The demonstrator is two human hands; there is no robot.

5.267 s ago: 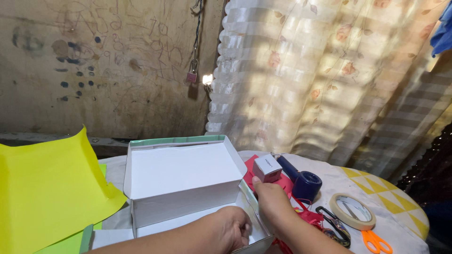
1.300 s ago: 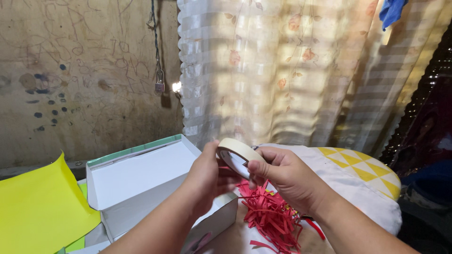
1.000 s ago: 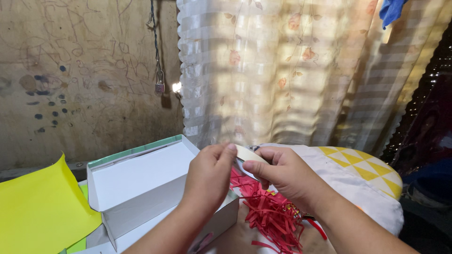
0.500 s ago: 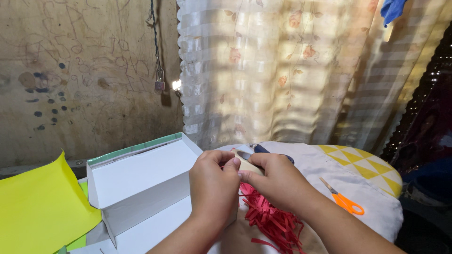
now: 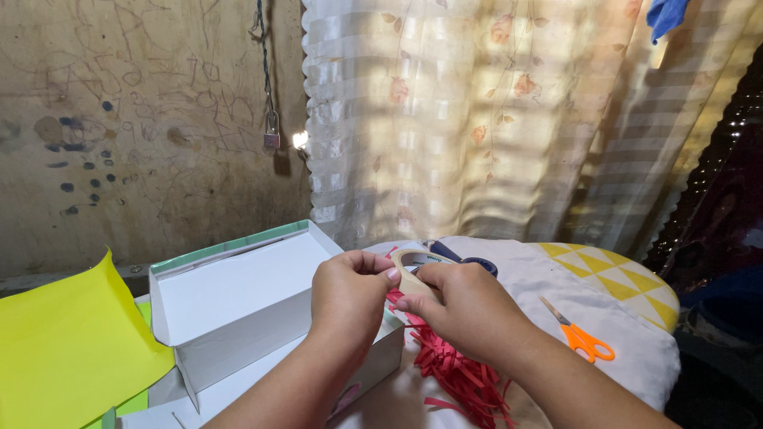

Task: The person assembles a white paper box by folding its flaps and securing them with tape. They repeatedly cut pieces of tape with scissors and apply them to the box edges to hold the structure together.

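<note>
Both hands hold a cream roll of masking tape above the table. My left hand pinches the roll's near rim with thumb and fingertips. My right hand grips the roll from the right side. Just below the hands lies a pile of shredded red paper. An open white box with a green-edged lid stands to the left, its corner under my left hand.
Orange-handled scissors lie on the patterned cloth at right. A dark blue object peeks out behind the tape. A yellow paper sheet stands at far left. A curtain and a scribbled wall are behind.
Earlier my hands were at the box; now both hold the tape roll. Over the last second the roll was lowered and turned, and the scissors came into sight.
</note>
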